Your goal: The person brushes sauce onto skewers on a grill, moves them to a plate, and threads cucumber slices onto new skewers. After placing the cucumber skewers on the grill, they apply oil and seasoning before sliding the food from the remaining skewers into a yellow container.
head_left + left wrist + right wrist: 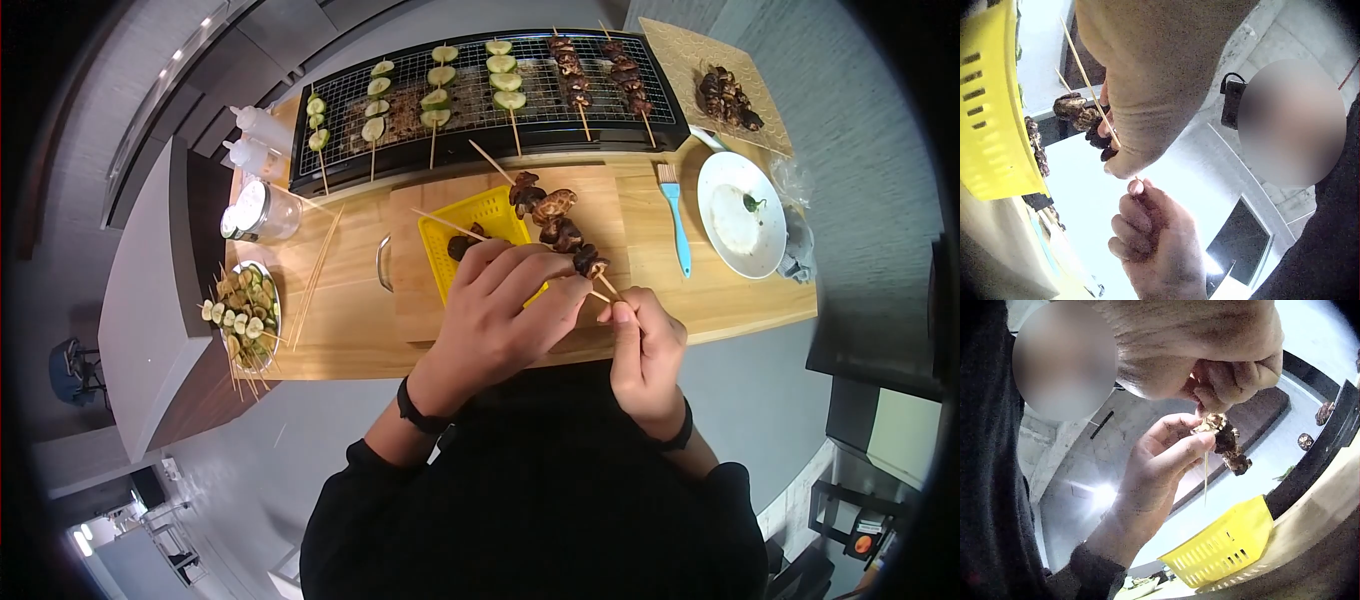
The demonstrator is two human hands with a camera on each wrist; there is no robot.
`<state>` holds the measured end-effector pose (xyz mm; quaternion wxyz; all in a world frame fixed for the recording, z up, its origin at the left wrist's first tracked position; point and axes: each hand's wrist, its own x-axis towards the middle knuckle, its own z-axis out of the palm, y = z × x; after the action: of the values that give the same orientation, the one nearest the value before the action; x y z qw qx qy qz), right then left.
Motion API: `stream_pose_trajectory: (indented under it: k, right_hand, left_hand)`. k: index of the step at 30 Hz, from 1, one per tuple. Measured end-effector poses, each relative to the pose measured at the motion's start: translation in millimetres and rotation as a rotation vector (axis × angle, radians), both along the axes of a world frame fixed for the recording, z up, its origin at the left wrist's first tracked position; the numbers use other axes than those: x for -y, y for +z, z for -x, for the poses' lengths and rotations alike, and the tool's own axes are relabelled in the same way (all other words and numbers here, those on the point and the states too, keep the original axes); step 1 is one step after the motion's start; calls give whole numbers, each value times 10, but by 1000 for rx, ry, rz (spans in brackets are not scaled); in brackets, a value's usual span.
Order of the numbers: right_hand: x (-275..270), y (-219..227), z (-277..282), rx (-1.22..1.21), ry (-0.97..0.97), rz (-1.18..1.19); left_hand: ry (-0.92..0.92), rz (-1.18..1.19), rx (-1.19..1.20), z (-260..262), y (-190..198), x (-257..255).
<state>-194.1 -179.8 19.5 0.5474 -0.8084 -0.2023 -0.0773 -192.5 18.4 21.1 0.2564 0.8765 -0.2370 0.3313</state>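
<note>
My left hand (505, 305) pinches the lower end of a skewer of dark brown mushroom pieces (555, 210), held up over the cutting board (600, 200). A second, bare skewer (1082, 62) runs through the same hand and sticks out on its far side. Just to the right, my right hand (650, 345) pinches the skewer ends between thumb and forefinger. Fingertips of both hands are close together, as the right wrist view also shows at the lowest mushroom piece (1213, 422). Behind the left hand stands a yellow basket (435, 255) with dark mushroom pieces (462, 245) in it.
A black grill (400, 160) at the back bears several zucchini and mushroom skewers. Bottles (262, 160), a jar (265, 212), loose skewers (318, 275) and a plate of skewers (278, 300) stand left. On the right are a blue brush (676, 225), a white pan (725, 240) and a board (690, 75) bearing mushrooms.
</note>
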Motion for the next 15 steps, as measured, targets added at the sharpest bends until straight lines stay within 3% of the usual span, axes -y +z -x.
stream_pose_trajectory:
  k: [6,15]
  right_hand:
    - [-23,-50,32,-61,-22,-70]
    - [6,-82,3,18,-61,10]
  left_hand:
    - [-110,28,-84,29,5,-60]
    - [-94,17,-88,11,0,-84]
